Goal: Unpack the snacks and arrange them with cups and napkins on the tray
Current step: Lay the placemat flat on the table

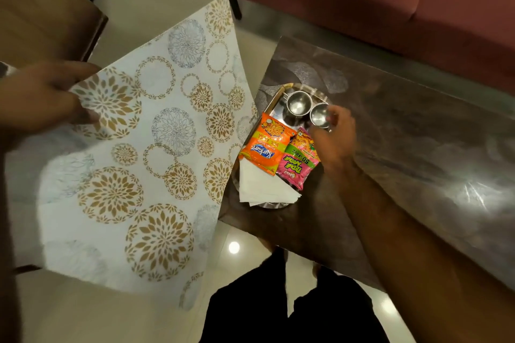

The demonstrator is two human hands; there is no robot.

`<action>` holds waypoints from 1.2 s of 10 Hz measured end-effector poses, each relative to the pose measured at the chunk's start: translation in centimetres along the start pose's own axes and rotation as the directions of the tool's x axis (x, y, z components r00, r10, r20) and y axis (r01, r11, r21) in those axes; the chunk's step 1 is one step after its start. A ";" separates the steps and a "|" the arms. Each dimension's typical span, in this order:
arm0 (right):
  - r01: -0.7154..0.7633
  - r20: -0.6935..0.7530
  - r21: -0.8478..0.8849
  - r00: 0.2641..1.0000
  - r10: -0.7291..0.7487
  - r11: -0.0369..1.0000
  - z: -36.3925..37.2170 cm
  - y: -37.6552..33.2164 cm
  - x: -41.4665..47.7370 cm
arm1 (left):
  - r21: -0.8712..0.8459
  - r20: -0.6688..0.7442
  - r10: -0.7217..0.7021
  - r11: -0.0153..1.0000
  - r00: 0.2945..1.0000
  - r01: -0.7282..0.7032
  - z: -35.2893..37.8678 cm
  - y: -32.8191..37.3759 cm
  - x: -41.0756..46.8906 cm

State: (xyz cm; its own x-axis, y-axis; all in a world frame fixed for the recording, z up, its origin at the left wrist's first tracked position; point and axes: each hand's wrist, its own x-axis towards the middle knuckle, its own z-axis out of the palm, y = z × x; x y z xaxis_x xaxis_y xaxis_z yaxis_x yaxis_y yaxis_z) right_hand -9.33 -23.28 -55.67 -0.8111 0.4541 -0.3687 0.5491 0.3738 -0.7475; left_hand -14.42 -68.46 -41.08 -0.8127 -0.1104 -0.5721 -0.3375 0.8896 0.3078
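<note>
Person stands at a dark glossy table [418, 125], looking down. Steel tray [274, 104] sits near the table's left edge w/ everything on it. Two steel cups: left cup [298, 103] at the tray's far end, right cup [319, 115] touching it on the right. R hand [335, 135] is on the right cup, fingers [338, 115] curled over its rim and far side, pinching it; cup seems to rest on the tray, can't tell for sure. Orange pack [266, 145] and pink pack [298, 161] lie side by side mid-tray, edges touching, orange one to the left, both overlapping the napkins [262, 186], a white folded stack at the tray's near end, its corner poking past the rim. L hand [41, 97] is well apart from the tray, off to the left, holding up a big white bag [139, 153] w/ gold and grey flower circles; fingers [80, 117] pressed together on its upper left corner, thumb on top. Bag hangs flat over the pale floor [245, 234], its right edge just beside the tray. Reddish sofa [390, 8] behind the table, brown wood furniture [41, 8] top left.
</note>
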 end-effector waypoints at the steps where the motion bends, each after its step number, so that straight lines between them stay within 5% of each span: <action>1: 0.170 0.174 0.023 0.970 -0.172 0.985 -0.2 -4.7 -1.0 | -0.134 -0.019 0.044 0.990 0.999 -0.046 -1.4 3.9 -5.2; 4: 0.199 0.443 0.010 0.878 -0.183 0.980 -1.5 -11.4 -2.9 | -0.239 -0.033 0.221 0.945 0.975 -0.222 -2.7 7.9 -9.0; 8: 0.120 0.457 -0.017 0.884 -0.099 0.993 -7.5 -14.0 -2.1 | -0.489 0.216 0.308 0.855 0.926 -0.170 -1.5 8.3 -10.6; 10: 0.089 0.407 -0.102 0.913 -0.040 0.991 -9.9 -10.4 -2.7 | -0.491 0.335 0.236 0.870 0.912 -0.045 2.3 8.6 -10.2; 12: 0.013 0.313 -0.044 0.950 0.001 0.999 -11.9 -6.8 -3.1 | -0.225 0.442 0.123 0.974 0.888 -0.023 5.3 7.8 -10.2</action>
State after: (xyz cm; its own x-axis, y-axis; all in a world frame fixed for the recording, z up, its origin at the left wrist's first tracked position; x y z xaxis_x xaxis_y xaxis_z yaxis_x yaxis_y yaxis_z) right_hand -8.13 -17.61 -42.79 -0.8326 0.1790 -0.5241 0.5469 0.4147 -0.7273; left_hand -6.24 -58.04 -36.86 -0.5535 0.2078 -0.8065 -0.4170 0.7690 0.4844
